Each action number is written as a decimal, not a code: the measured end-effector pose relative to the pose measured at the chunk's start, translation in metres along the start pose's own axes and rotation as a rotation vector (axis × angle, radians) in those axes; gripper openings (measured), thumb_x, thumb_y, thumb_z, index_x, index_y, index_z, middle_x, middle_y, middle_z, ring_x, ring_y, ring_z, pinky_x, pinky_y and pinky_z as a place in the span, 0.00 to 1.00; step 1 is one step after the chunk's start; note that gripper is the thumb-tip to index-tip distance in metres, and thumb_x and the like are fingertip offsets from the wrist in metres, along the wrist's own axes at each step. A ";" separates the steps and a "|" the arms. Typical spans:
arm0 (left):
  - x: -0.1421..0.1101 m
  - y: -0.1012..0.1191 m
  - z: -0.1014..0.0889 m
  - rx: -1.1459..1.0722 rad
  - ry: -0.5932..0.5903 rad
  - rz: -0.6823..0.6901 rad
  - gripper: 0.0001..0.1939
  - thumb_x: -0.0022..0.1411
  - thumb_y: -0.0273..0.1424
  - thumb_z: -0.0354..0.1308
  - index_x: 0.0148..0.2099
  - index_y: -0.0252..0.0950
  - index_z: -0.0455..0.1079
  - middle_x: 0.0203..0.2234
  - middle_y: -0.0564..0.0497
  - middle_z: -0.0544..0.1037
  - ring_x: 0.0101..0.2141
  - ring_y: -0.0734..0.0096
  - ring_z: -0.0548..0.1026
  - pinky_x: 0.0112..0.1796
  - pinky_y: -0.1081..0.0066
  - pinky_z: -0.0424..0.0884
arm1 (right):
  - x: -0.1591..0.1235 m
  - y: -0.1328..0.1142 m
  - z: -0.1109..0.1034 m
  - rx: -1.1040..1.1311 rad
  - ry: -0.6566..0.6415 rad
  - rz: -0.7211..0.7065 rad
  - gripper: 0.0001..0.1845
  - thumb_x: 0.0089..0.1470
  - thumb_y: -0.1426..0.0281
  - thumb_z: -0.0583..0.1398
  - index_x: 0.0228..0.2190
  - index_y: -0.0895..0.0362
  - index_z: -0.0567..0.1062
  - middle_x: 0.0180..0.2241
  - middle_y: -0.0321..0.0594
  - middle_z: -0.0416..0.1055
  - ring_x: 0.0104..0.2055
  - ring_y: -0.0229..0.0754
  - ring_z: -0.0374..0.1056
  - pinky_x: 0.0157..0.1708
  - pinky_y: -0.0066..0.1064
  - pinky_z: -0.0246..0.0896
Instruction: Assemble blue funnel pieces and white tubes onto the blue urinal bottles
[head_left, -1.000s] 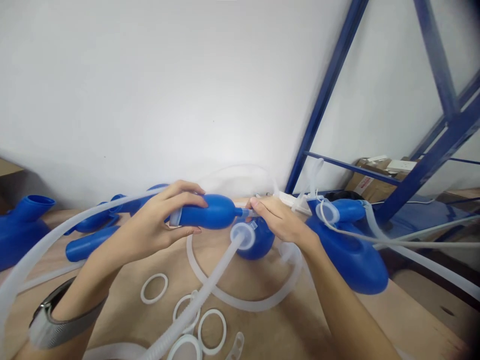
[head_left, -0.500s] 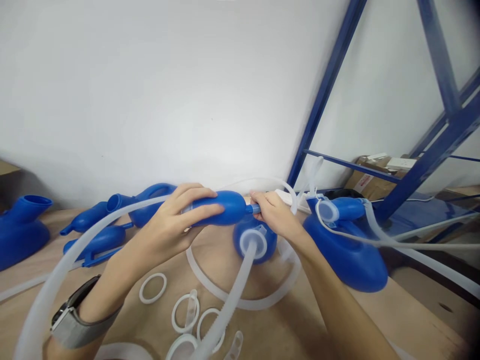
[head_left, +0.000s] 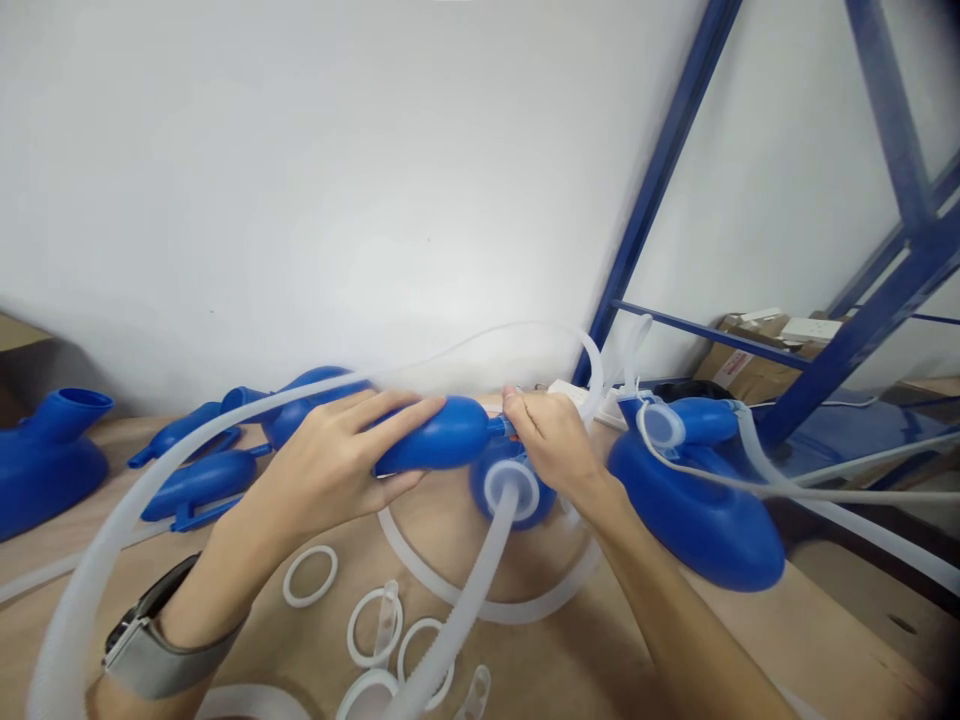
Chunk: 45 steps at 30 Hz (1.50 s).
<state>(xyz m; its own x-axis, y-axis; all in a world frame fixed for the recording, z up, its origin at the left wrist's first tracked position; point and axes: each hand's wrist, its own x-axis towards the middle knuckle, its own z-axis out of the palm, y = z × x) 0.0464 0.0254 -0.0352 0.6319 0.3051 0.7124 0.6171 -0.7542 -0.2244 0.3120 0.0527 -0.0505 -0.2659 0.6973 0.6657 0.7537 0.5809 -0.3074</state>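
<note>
My left hand (head_left: 349,445) is wrapped around a blue oval plastic vessel (head_left: 442,435), its narrow nozzle pointing right. My right hand (head_left: 555,440) is closed over the nozzle's end, gripping the end of a translucent hose there. How far the hose sits over the nozzle is hidden by the fingers. Below, a round blue container (head_left: 480,490) stands on the table, with a translucent ribbed hose (head_left: 480,590) running from its white-ringed mouth toward me. Another pale hose (head_left: 124,520) arches past my left forearm.
White rings (head_left: 310,577) and small clear straps (head_left: 474,692) lie on the wooden table (head_left: 570,665). Blue urinal-type bottles (head_left: 49,465) and several other blue vessels (head_left: 199,485) stand left; a large blue bottle (head_left: 701,520) with hoses lies right. A blue metal frame (head_left: 660,190) rises behind it.
My right fingers have closed more tightly into a fist around the nozzle end. The vessel has dropped slightly, and the thin hose loop behind it arches higher.
</note>
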 end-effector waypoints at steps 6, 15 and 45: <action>0.014 0.020 -0.015 -0.180 -0.157 -0.290 0.28 0.61 0.38 0.66 0.62 0.39 0.72 0.48 0.47 0.84 0.42 0.56 0.84 0.41 0.65 0.79 | 0.001 -0.010 -0.006 0.025 -0.009 -0.006 0.27 0.70 0.66 0.44 0.17 0.51 0.57 0.15 0.37 0.68 0.19 0.39 0.63 0.25 0.34 0.50; 0.023 0.043 -0.008 -0.354 -0.212 -0.624 0.31 0.53 0.39 0.70 0.59 0.42 0.75 0.51 0.49 0.84 0.48 0.50 0.82 0.50 0.55 0.77 | 0.002 -0.008 -0.010 0.003 -0.029 0.074 0.27 0.68 0.64 0.45 0.16 0.50 0.52 0.13 0.35 0.59 0.18 0.39 0.56 0.25 0.35 0.46; 0.029 0.031 -0.011 -1.369 -0.444 -1.043 0.25 0.51 0.42 0.74 0.51 0.40 0.81 0.21 0.51 0.81 0.19 0.66 0.77 0.17 0.73 0.71 | -0.006 -0.015 -0.020 -0.286 0.200 -0.358 0.29 0.70 0.72 0.47 0.16 0.53 0.66 0.15 0.38 0.65 0.19 0.39 0.57 0.25 0.36 0.47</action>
<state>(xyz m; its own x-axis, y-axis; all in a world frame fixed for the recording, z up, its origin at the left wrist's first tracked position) 0.0788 0.0047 -0.0143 0.4807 0.8728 -0.0844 0.1583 0.0083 0.9873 0.3140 0.0315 -0.0361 -0.4382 0.3648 0.8215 0.7785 0.6109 0.1440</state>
